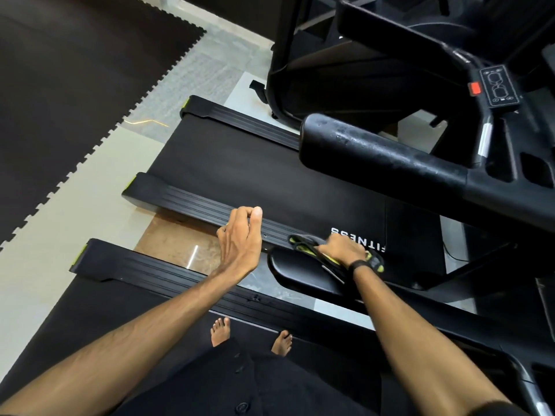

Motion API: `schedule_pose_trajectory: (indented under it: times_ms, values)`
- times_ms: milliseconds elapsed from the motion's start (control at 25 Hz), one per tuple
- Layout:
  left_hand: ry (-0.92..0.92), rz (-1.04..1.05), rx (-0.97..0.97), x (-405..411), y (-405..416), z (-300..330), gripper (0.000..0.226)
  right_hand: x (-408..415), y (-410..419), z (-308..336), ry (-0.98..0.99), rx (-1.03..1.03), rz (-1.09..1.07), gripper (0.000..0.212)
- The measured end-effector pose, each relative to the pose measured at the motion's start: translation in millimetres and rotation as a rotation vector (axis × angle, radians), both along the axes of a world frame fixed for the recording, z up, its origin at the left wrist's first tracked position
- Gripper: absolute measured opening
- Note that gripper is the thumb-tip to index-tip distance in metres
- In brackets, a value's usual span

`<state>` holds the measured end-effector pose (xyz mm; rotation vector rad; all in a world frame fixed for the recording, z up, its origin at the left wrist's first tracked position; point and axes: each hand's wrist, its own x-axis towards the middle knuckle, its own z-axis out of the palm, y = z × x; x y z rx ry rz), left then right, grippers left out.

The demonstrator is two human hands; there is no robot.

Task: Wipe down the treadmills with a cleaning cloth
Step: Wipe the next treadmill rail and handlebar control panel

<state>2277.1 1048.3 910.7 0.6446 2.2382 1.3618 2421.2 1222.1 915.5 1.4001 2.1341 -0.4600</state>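
Two black treadmills lie side by side. I stand barefoot on the near treadmill's belt (90,319). The far treadmill's belt (240,163) carries white "FITNESS" lettering. My right hand (341,246) is shut on a dark cleaning cloth with yellow-green edging (303,244), pressing it on a black padded handrail end (300,274) between the two machines. My left hand (240,238) hovers over the far treadmill's ribbed side rail (192,202), fingers loosely curled, holding nothing. A black band sits on my right wrist.
A thick black handrail (375,157) crosses above the far belt. A control panel with a red button (492,85) lies upper right. Black interlocking floor mats (75,100) cover the floor at left, with pale tiles (60,235) between. Another black machine frame (330,70) stands behind.
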Motion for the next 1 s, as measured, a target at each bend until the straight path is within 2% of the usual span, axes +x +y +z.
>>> schedule_pose_trajectory:
  times_ms: [80,200,320,400,480,600,720,840,1000]
  values:
    - [0.008,0.004,-0.003,-1,-3,-1,0.033,-29,-18,-6,0.075,0.007,0.030,0.058]
    - [0.002,0.007,-0.021,-5,0,-1,0.035,-41,-53,3,0.278,0.175,0.149,0.055]
    - [-0.018,0.023,-0.025,-8,7,-1,0.038,-2,-81,16,0.542,0.421,0.296,0.051]
    - [-0.035,0.035,-0.012,-8,6,-3,0.040,36,-83,20,0.638,0.517,0.388,0.045]
    - [-0.033,0.049,-0.007,-7,1,-4,0.042,60,-59,22,0.536,0.480,0.306,0.050]
    - [-0.053,0.071,-0.017,-8,-7,-3,0.044,46,-10,18,0.214,0.179,0.052,0.056]
    - [-0.054,0.075,-0.035,-4,-13,-4,0.037,-3,1,0,0.048,-0.056,0.045,0.053]
    - [-0.048,0.059,-0.038,3,-14,-4,0.039,-54,-28,-7,0.115,-0.024,0.107,0.055]
    - [-0.026,0.055,-0.024,4,-11,1,0.034,-39,-75,12,0.437,0.257,0.255,0.049]
